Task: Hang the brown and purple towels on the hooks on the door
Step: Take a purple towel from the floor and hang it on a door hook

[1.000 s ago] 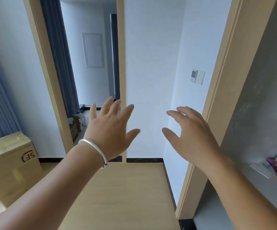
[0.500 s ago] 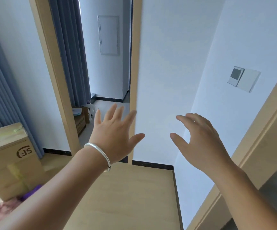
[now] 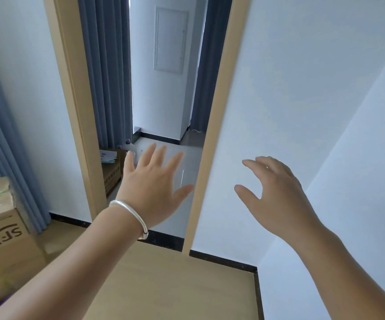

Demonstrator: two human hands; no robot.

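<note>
Mid-frame, my left hand (image 3: 151, 183) and right hand (image 3: 276, 192) hang empty, fingers spread. Towels aren't clearly visible — probably soft, light, so I'd pinch an edge.

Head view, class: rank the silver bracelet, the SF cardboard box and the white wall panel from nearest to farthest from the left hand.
1. Silver bracelet, on the wrist of the left hand.
2. SF cardboard box, low at the left edge.
3. White wall panel, up through the doorway.

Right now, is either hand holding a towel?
No, the left hand and right hand are both spread open in the air, holding nothing.
</note>
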